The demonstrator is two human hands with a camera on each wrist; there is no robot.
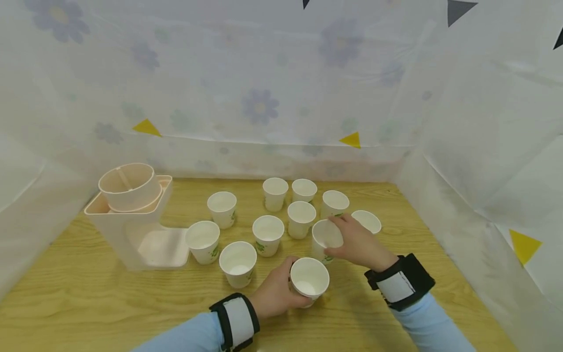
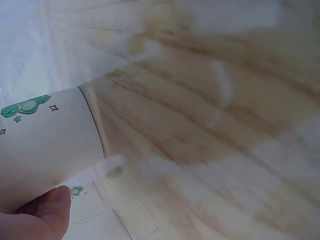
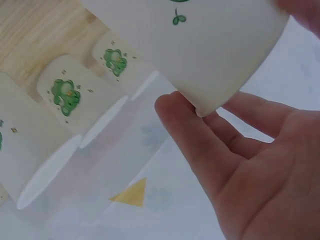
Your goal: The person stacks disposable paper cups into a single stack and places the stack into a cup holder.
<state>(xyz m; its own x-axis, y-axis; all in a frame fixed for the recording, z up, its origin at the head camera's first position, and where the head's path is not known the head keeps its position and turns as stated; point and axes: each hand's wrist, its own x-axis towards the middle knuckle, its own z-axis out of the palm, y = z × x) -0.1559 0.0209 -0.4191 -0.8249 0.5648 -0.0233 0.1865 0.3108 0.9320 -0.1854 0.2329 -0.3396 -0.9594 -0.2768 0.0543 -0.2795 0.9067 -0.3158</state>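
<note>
My left hand (image 1: 276, 293) grips a white paper cup (image 1: 310, 279) nearest the front of the table, thumb on its near side. In the left wrist view, a green print shows on this cup (image 2: 50, 140) above my fingertips (image 2: 59, 205). Just behind it, my right hand (image 1: 361, 243) holds another white paper cup (image 1: 326, 237) by the rim, thumb on the near side and fingers at the far side. The right wrist view shows this cup (image 3: 210, 55) between my thumb and fingers (image 3: 192, 132). Both cups look upright.
Several more upright paper cups (image 1: 238, 264) stand loosely grouped on the wooden table (image 1: 145, 308). One cup (image 1: 367, 222) is partly behind my right hand. A cream-coloured appliance-like stand (image 1: 132, 230) with a round top bowl is at the left. White patterned sheeting (image 1: 290, 88) encloses the table.
</note>
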